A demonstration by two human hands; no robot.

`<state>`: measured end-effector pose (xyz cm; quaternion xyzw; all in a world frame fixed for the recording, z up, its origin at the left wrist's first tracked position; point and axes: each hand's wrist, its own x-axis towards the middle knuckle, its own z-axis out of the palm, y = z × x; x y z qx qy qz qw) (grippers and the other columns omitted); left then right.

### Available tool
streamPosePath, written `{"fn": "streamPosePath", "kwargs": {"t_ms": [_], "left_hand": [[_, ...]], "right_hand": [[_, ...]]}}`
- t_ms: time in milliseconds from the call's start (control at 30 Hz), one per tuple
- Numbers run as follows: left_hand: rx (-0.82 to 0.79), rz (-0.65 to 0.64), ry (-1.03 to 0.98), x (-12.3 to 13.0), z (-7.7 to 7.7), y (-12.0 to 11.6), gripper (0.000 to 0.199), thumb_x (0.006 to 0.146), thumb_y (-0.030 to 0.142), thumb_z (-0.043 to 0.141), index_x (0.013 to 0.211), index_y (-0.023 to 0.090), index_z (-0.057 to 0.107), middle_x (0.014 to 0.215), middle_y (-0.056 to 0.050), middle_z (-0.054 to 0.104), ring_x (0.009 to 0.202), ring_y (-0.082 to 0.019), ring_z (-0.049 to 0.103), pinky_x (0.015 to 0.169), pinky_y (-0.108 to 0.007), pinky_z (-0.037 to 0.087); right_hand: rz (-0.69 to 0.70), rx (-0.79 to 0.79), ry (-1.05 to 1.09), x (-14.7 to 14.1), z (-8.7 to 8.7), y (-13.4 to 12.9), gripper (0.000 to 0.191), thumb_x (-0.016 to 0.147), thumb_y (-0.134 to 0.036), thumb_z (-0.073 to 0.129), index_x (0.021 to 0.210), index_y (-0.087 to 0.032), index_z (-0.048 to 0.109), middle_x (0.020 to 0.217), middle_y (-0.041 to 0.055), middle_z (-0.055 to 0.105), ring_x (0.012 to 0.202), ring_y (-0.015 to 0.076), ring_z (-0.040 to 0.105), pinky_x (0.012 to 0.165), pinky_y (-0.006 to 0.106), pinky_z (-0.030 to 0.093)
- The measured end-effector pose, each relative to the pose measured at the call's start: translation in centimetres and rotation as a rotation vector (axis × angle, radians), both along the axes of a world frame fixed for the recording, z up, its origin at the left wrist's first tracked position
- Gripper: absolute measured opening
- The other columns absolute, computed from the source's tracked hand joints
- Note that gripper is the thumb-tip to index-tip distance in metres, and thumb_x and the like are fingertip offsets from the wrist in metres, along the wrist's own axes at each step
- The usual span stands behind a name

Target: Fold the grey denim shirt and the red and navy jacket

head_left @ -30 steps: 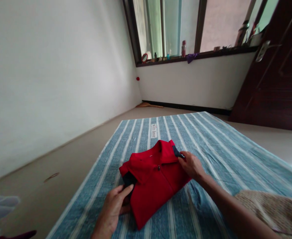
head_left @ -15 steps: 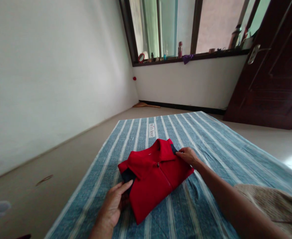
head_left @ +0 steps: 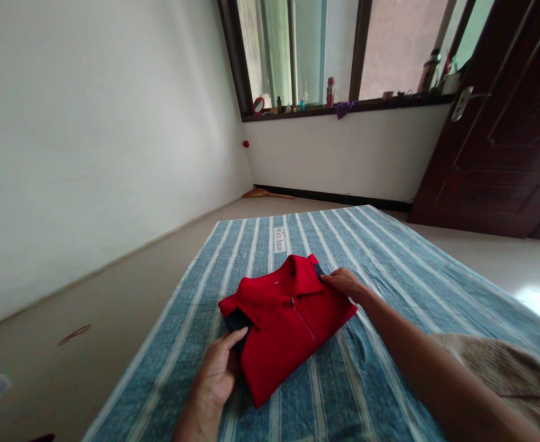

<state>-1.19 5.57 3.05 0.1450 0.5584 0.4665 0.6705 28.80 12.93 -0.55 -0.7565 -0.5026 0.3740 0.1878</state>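
A folded red shirt [head_left: 283, 325] with a collar, a short front zip and dark blue shoulder patches lies on the blue-and-white striped cloth [head_left: 159, 374]. At its left edge, my left hand [head_left: 219, 371] has the thumb on top by the dark patch, with the fingers tucked under the fabric and mostly hidden. My right hand [head_left: 346, 283] pinches the shirt's right shoulder near the other dark patch. The collar points away from me.
A brown knitted item [head_left: 495, 374] rests on the cloth at lower right. Beyond stand a dark red door [head_left: 495, 141] and a window sill [head_left: 307, 113] with bottles and a purple cloth [head_left: 344, 109]. A broom [head_left: 267, 193] lies by the far wall.
Both hands keep their places on the shirt, and the shirt has hardly moved. The camera view has shifted slightly.
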Motion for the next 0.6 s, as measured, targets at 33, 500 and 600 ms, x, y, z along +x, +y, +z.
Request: {"fn": "streamPosePath", "kwargs": {"t_ms": [33, 500, 600], "left_hand": [[-0.004, -0.005, -0.012, 0.0, 0.0, 0.0, 0.013, 0.078, 0.003, 0.059, 0.084, 0.011, 0.067, 0.075, -0.01, 0.073, 0.062, -0.021, 0.069, 0.058, -0.029, 0.056], [0.106, -0.003, -0.009, -0.3, -0.9, 0.0, 0.027, 0.073, 0.001, 0.065, 0.097, 0.013, 0.066, 0.083, -0.01, 0.074, 0.071, -0.021, 0.071, 0.068, -0.03, 0.057], [0.156, -0.006, 0.006, -0.4, -1.2, 0.0, 0.031, 0.071, 0.003, 0.067, 0.099, 0.014, 0.065, 0.084, -0.01, 0.074, 0.072, -0.022, 0.071, 0.068, -0.031, 0.057]], "right_hand": [[-0.003, -0.001, -0.003, 0.0, -0.1, 0.1, 0.032, 0.092, -0.044, 0.052, 0.095, -0.013, 0.061, 0.085, 0.0011, 0.063, 0.069, 0.0122, 0.06, 0.062, 0.028, 0.052], [-0.09, -0.031, -0.007, -0.4, -0.7, 0.8, 0.031, 0.091, -0.041, 0.055, 0.105, -0.014, 0.06, 0.098, 0.0043, 0.063, 0.08, 0.0153, 0.062, 0.07, 0.032, 0.053], [-0.134, 0.033, -0.007, -0.5, -1.0, 0.7, 0.029, 0.091, -0.039, 0.056, 0.105, -0.014, 0.06, 0.096, 0.0038, 0.063, 0.078, 0.0144, 0.062, 0.068, 0.031, 0.054]]}}
